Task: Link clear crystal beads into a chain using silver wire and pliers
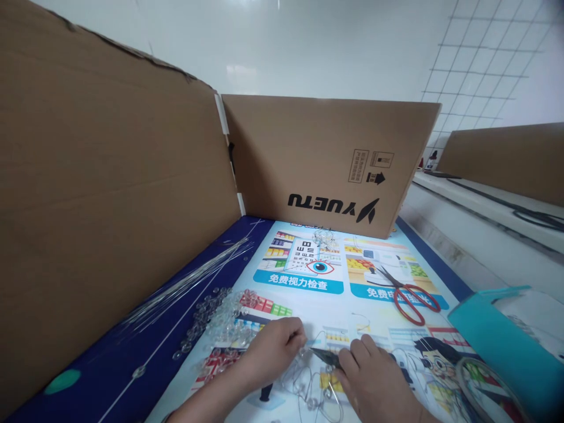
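Observation:
My left hand [277, 346] is closed in a pinch, with thin wire and a clear bead [304, 351] showing at its fingertips. What lies inside that pinch is partly hidden. In my right hand [374, 376] is a pair of pliers [325, 356]; its dark pointed jaws reach left, close to the bead and the left fingertips. My palm covers the pliers' handles. Below and between both hands hangs or lies a tangle of thin wire strung with clear beads [312, 403].
Loose clear beads [229, 320] are heaped left of my hands, beside a bundle of straight wires [194, 279]. Red-handled scissors [409, 299] lie at right, near a teal box [497, 346] and a coil [473, 382]. More looped wire [324, 238] lies by the cardboard wall [273, 153].

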A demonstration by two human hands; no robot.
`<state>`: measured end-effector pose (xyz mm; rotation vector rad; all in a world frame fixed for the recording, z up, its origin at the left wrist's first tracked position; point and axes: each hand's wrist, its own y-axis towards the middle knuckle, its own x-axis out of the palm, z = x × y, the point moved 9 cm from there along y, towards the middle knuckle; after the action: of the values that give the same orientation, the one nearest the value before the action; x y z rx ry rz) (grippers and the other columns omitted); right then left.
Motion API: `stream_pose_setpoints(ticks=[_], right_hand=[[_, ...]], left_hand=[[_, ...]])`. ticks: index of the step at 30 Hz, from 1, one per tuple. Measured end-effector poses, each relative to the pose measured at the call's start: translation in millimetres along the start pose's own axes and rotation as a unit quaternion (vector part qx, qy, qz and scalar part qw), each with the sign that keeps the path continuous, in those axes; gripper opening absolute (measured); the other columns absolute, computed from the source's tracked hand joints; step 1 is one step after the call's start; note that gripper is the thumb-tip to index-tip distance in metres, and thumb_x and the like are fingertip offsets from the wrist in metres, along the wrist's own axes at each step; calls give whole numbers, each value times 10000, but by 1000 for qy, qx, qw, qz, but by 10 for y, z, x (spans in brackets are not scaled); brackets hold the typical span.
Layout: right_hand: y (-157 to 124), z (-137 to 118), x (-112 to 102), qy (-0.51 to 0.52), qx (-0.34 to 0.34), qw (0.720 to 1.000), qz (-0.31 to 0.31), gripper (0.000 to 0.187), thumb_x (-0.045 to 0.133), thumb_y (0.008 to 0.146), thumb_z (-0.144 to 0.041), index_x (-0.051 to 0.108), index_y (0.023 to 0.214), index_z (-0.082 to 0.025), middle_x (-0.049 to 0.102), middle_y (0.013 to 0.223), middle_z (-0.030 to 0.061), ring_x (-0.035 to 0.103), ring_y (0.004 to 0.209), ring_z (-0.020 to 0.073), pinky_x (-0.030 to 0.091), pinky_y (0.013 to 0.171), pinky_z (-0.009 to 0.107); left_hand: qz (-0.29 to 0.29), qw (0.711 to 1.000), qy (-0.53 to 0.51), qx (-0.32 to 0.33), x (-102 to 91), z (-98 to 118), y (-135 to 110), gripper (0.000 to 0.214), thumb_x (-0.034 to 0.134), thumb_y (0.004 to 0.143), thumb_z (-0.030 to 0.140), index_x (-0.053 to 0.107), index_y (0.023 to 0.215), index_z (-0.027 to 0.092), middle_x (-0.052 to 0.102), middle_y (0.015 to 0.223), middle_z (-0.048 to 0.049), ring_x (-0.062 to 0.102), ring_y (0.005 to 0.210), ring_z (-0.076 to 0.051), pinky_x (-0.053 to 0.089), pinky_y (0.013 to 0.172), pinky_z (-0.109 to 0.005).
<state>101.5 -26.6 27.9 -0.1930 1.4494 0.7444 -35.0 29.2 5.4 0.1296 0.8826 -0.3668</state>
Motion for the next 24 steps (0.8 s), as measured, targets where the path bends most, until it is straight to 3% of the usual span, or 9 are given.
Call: stream_pose_setpoints(ticks=[9, 14, 24], right_hand=[[1, 12, 26, 2, -11, 1000, -8, 78, 565, 809, -272, 499, 810, -231, 532, 766, 24, 454, 769, 235, 282, 618, 332], [15, 97, 16, 64, 26, 996, -54, 26, 521, 831, -255, 531, 833, -231, 544, 811, 30, 465, 801, 230, 314, 666, 337], [-50, 303, -10, 189, 72, 966, -163, 118, 445, 860, -294, 544, 839, -232, 560, 838, 25, 495, 820, 204, 349, 675, 298]], left_hand=[[-5, 1000, -13, 9, -20, 35, 4, 153, 429, 792, 187, 519, 669, 181, 576, 674, 25, 515, 667, -128, 300, 560, -203], [-5, 1000, -3, 18, -9, 21, 13, 157, 424, 814, 197, 521, 690, 186, 595, 707, 18, 523, 678, -130, 307, 567, -201], [3, 999, 34, 34, -12, 63, -24, 158, 435, 835, 201, 521, 703, 200, 595, 722, 21, 521, 677, -135, 310, 577, -207]])
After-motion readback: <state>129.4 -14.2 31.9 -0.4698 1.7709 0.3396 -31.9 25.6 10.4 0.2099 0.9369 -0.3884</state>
